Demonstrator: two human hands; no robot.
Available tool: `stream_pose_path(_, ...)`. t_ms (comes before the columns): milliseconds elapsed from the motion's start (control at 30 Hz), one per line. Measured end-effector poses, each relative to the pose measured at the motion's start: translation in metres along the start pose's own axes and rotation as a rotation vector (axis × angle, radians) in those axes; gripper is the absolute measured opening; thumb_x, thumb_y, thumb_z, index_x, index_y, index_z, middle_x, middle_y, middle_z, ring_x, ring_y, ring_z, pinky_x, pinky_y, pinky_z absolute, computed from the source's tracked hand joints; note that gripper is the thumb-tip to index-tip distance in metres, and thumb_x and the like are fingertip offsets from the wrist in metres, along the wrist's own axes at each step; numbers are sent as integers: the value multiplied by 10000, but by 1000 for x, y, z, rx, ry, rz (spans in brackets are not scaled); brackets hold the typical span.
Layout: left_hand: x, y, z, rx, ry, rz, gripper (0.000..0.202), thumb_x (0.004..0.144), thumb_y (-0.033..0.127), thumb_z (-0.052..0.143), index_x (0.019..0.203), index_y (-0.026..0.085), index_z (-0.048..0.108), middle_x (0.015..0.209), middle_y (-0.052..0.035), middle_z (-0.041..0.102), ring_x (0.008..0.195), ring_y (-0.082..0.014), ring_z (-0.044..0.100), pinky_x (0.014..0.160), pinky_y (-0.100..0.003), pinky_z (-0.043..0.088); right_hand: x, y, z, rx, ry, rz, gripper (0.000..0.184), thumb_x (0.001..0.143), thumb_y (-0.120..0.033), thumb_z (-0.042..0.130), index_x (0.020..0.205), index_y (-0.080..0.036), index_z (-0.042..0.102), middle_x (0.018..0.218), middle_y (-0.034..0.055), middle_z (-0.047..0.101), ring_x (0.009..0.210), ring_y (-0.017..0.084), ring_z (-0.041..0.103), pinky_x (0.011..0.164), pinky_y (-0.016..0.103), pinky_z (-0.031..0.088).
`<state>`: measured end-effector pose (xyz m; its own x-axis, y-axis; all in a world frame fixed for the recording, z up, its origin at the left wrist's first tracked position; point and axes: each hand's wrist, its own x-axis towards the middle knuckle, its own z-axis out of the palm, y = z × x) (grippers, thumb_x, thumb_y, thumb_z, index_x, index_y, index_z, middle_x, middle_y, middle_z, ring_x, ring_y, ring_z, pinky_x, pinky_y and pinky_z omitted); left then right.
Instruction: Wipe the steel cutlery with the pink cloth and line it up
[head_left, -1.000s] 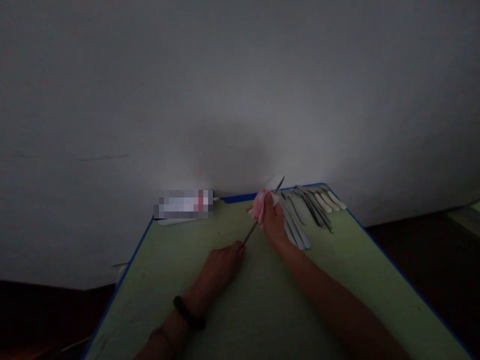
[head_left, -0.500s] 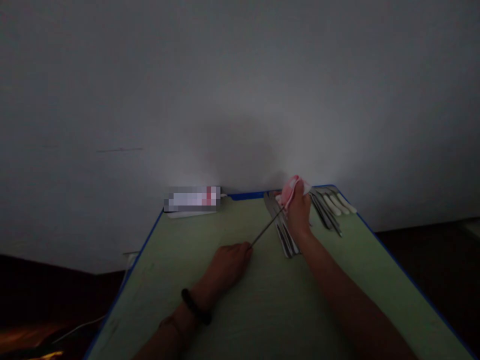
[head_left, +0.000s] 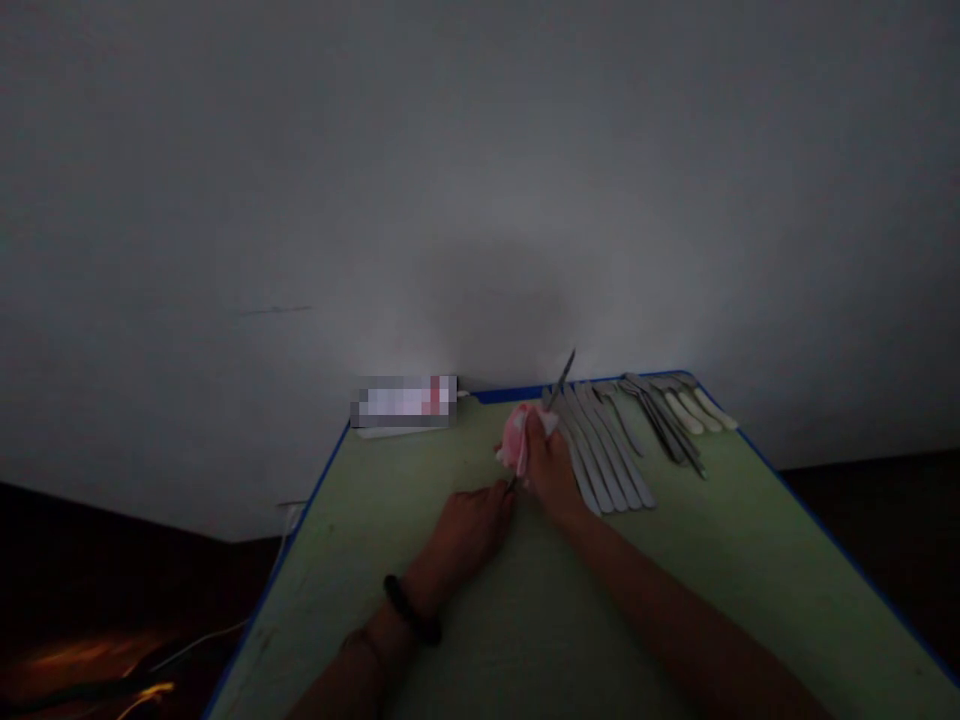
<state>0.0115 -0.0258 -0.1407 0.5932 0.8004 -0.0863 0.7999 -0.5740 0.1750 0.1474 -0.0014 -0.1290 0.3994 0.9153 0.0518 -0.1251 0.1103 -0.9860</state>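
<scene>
My left hand (head_left: 474, 525), with a dark band at its wrist, is closed around the near end of a metal table knife (head_left: 564, 376). My right hand (head_left: 553, 468) grips a pink and white cloth (head_left: 517, 438) that is wrapped about the knife's middle, close to my left hand. The knife's far end sticks out beyond the cloth, tilted up and to the right. Just right of the cloth, several table knives (head_left: 611, 465) lie side by side on the green table (head_left: 420, 480). My right hand and the cloth hide part of this row.
A small piece of cutlery (head_left: 622, 420) lies beside the knives. Farther right are dark-handled cutlery (head_left: 664, 430) and white-handled pieces (head_left: 686, 410). A blurred-out box (head_left: 405, 400) stands at the back left. The table has a blue edge and meets a grey wall (head_left: 480, 200).
My right hand has slid the cloth along the knife toward my left hand, uncovering the knife's far end and more of the knife row. The view has shifted slightly left.
</scene>
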Motion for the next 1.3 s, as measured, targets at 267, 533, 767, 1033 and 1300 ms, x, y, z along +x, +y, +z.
stream_pose_path(267,-4,6,-11,-42,-31,84,370,1007,323,213,953,177,548,788,-62,702,704,-195,663,655,-284,457,49,-37,-50,236,170,70,504,814,-652,486,778,-170,628,660,103,693,493,189,589,428,283,377)
stream_pose_path(533,-12,1,-17,-519,-57,108,506,999,405,174,669,184,488,620,4,558,546,-108,497,567,-227,375,45,-37,-46,274,145,29,511,854,-642,432,771,-180,634,655,80,696,428,147,507,395,280,305)
stream_pose_path(767,-4,-1,-6,-775,-15,-68,559,965,502,184,577,183,431,515,37,430,477,-89,384,510,-228,299,-1,-7,-3,132,-58,69,613,856,-674,408,809,-132,690,643,80,691,536,160,620,452,235,411)
stream_pose_path(1033,-4,-8,-11,-833,-8,-64,609,952,526,167,522,178,423,475,37,409,457,-85,380,526,-235,303,-7,-12,-3,73,-185,90,626,847,-685,414,769,-134,701,641,85,698,517,160,632,476,244,461)
stream_pose_path(1300,-9,-8,-12,-837,-95,33,587,964,503,244,542,165,473,475,38,429,457,-76,408,531,-210,337,47,-30,-46,303,110,64,448,802,-572,588,797,-135,685,681,78,723,547,170,654,480,254,489)
